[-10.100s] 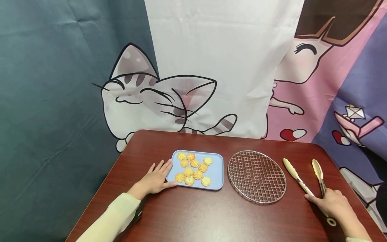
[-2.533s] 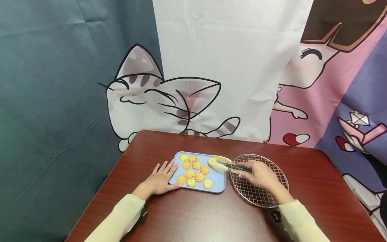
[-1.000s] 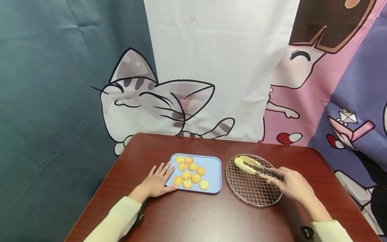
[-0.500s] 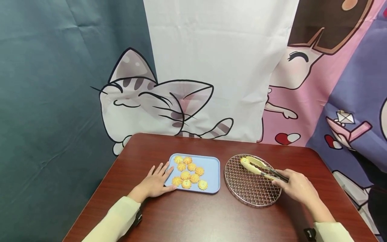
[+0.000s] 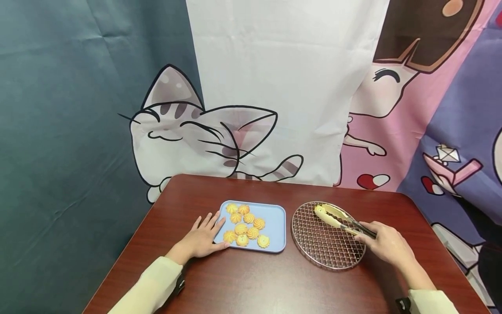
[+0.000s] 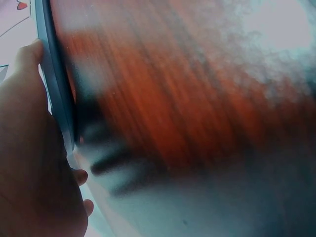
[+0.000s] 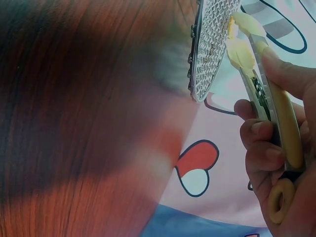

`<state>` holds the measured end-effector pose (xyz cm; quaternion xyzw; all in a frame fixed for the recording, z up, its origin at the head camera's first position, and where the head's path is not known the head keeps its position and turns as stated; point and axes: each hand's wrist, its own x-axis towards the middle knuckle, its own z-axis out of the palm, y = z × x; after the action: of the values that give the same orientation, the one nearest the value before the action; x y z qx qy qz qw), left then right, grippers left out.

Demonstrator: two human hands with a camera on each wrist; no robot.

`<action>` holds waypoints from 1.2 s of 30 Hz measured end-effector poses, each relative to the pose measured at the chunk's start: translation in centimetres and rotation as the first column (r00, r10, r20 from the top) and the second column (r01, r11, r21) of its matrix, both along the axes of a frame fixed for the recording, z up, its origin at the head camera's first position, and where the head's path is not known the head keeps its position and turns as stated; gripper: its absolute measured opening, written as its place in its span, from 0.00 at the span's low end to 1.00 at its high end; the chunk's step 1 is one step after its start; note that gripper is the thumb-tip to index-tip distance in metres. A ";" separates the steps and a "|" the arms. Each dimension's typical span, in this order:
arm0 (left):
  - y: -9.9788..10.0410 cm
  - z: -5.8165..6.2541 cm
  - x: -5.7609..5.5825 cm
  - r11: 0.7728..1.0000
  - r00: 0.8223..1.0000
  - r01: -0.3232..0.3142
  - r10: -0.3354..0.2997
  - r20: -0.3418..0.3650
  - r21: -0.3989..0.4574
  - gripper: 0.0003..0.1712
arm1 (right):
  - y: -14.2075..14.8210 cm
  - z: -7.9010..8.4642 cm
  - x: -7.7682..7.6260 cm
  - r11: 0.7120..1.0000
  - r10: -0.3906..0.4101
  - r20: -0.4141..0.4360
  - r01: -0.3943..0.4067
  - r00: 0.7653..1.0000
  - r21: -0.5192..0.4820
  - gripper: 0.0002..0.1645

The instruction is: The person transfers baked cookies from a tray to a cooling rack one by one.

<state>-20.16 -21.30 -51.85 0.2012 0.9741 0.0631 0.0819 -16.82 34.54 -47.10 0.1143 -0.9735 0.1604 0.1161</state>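
My right hand (image 5: 388, 244) grips cream-tipped tongs (image 5: 341, 221) over the right side of the round wire rack (image 5: 325, 248). Between the tong tips, close over the far part of the rack, is a yellow cookie (image 5: 320, 209). In the right wrist view, fingers and thumb wrap the handles of the tongs (image 7: 284, 128). My left hand (image 5: 200, 237) lies with straight, spread fingers at the left edge of the blue tray (image 5: 276, 222), thumb by its near corner. Several swirled cookies (image 5: 249, 218) lie on the tray, mostly toward its left and middle.
Tray and rack stand side by side on a dark red wooden table (image 5: 243, 279), a narrow gap between them. Behind the table's far edge hangs a printed cloth (image 5: 282, 87) with a cat and a cartoon figure.
Since the oldest frame, my right hand has picked up the tongs, taken a cookie from the tray's right side and carried it right over the rack. My left hand stays at the tray.
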 end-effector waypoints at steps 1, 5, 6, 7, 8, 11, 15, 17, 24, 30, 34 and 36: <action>0.0 0.0 0.0 1.000 1.000 0.000 0.000 -0.002 0.001 0.54 | 0.0 0.0 0.0 1.000 0.000 0.000 0.000 1.000 0.000 0.31; 0.1 0.2 0.0 1.000 1.000 0.002 -0.002 -0.005 0.006 0.54 | -0.1 -0.2 0.1 1.000 -0.002 -0.004 0.002 1.000 0.003 0.31; 0.1 0.2 0.0 1.000 1.000 0.002 -0.002 -0.006 0.007 0.54 | -0.1 -0.2 0.1 1.000 -0.002 -0.003 0.002 1.000 0.004 0.31; 0.1 0.2 0.1 1.000 1.000 0.003 -0.003 -0.007 0.008 0.54 | -0.1 -0.2 0.1 1.000 -0.002 -0.004 0.002 1.000 0.005 0.31; 0.1 0.2 0.1 1.000 1.000 0.003 -0.003 -0.006 0.009 0.54 | 0.0 -0.3 0.1 1.000 -0.002 -0.004 0.002 1.000 0.007 0.31; 0.1 0.2 0.1 1.000 1.000 0.001 -0.001 -0.003 0.006 0.54 | 0.0 -0.4 0.1 1.000 -0.005 0.001 0.005 1.000 0.009 0.31; 0.0 0.0 0.1 1.000 1.000 -0.001 0.001 -0.003 0.011 0.53 | 0.0 -0.5 0.1 1.000 -0.011 0.007 0.011 1.000 0.014 0.31; -0.1 0.0 0.1 1.000 1.000 0.002 -0.002 -0.006 0.017 0.53 | 0.0 -0.6 0.1 1.000 -0.014 0.008 0.013 1.000 0.015 0.32; -0.2 -0.4 -0.1 1.000 1.000 0.002 -0.002 -0.009 0.017 0.55 | -0.1 -0.4 0.2 1.000 -0.017 0.007 0.017 1.000 0.016 0.32; -0.1 -0.3 0.0 1.000 1.000 0.007 -0.007 -0.017 0.026 0.55 | -0.1 -0.1 0.1 1.000 -0.023 0.013 0.023 1.000 0.006 0.33; -0.1 -0.3 0.0 0.998 0.999 0.020 -0.018 -0.026 0.052 0.54 | -0.6 0.2 0.2 1.000 -0.016 0.000 0.016 1.000 -0.004 0.33; -0.2 -0.3 0.1 0.998 0.999 0.020 -0.018 -0.028 0.062 0.55 | -1.0 0.3 0.3 1.000 -0.007 -0.013 0.007 1.000 -0.006 0.33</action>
<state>-20.11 -21.46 -52.17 0.2137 0.9707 0.0897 0.0629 -16.51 33.54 -46.77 0.1116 -0.9726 0.1623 0.1235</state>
